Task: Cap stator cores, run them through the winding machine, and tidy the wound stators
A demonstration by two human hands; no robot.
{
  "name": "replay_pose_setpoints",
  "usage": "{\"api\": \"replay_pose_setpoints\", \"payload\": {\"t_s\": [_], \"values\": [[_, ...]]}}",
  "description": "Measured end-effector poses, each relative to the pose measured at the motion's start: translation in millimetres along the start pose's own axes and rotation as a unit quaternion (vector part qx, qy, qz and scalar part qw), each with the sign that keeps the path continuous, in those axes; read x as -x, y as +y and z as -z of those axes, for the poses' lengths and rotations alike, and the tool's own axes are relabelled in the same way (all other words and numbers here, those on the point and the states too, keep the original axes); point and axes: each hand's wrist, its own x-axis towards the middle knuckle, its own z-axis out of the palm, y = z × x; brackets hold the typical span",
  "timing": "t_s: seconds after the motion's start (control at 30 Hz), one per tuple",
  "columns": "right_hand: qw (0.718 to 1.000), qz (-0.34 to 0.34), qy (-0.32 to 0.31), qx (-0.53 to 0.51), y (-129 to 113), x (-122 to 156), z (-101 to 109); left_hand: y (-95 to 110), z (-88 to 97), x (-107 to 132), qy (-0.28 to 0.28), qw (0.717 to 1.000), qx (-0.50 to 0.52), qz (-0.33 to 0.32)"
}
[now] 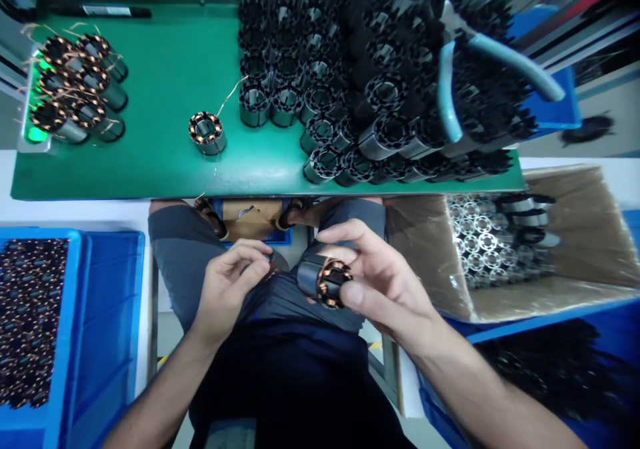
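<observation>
Green matting (160,102) stretches across the far side. Nearer, the left hand (227,289) presses thumb and fingertips together, around what I cannot tell; the right hand (387,279) pinches a copper-wound core (323,282) between thumb and fingers, near the left fingertips but apart.

The person wears a dark top (295,375), navy to near black, plain and loose, with soft folds across the front. A muted grey-blue patch (231,433) shows on it at the bottom edge. Below come slate-grey shorts (175,249), wide-legged and creased at the lap, with hems at the knees. A small bright-blue streak (255,316) marks the cloth near the waist. Dark strapped sandals (214,221) cover part of the feet. The forearms (470,375), left grip (227,292) and right grip (385,279) are bare; the sleeves lie out of view.
</observation>
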Motion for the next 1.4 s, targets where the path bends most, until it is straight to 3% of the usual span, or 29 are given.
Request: {"api": "replay_pose_setpoints", "payload": {"t_s": [0.23, 0.33, 0.43, 0.53, 0.67, 0.73, 0.83, 0.97, 1.07, 1.17, 1.23, 1.3, 1.4], "values": [[0.999, -0.009, -0.006, 0.047, 18.7, 0.5, -1.9, 25.4, -2.2, -3.3, -0.055, 0.998, 0.012, -0.015], [1.0, -0.006, -0.016, 0.0, 18.1, 0.3, -2.3, 10.0, -3.4, 3.7, -0.04, 0.997, 0.048, 0.039], [1.0, 0.007, -0.004, -0.026, 10.1, 1.4, -0.5, -13.2, 6.0, 10.3, 0.022, 0.997, 0.027, 0.064], [0.999, 0.009, 0.033, 0.042, 6.5, 1.8, 0.1, -8.8, 16.9, 10.0, 0.034, 0.997, -0.067, -0.024], [0.994, 0.009, 0.029, 0.103, 13.3, 0.5, -5.0, 30.6, 14.0, 4.0, -0.052, 0.951, -0.239, -0.191], [0.994, 0.008, 0.011, 0.113, 15.3, -0.7, -8.0, 44.1, 8.5, 2.8, -0.069, 0.934, -0.275, -0.217], [0.985, 0.029, -0.008, 0.17, 11.2, -3.7, -9.5, 48.5, 4.1, 4.3, -0.068, 0.935, -0.281, -0.207], [0.94, 0.139, 0.044, 0.309, 2.0, -10.0, -6.5, 45.3, 3.0, 4.8, -0.069, 0.924, -0.3, -0.227], [0.936, 0.169, 0.077, 0.298, 1.9, -13.4, -2.4, 48.6, 0.2, 2.6, -0.041, 0.919, -0.291, -0.262], [0.946, 0.176, 0.17, 0.211, 7.1, -12.9, 1.3, 55.8, -2.4, 0.3, 0.018, 0.93, -0.282, -0.236], [0.934, 0.201, 0.223, 0.192, 11.0, -10.1, 1.1, 59.6, -3.0, -1.3, 0.051, 0.929, -0.292, -0.221], [0.92, 0.231, 0.203, 0.241, 14.1, -6.3, -2.7, 61.0, -2.9, -2.9, 0.071, 0.926, -0.298, -0.221], [0.904, 0.265, 0.118, 0.313, 16.2, -3.1, -11.0, 59.5, -3.1, -4.7, 0.071, 0.924, -0.299, -0.229]]}}
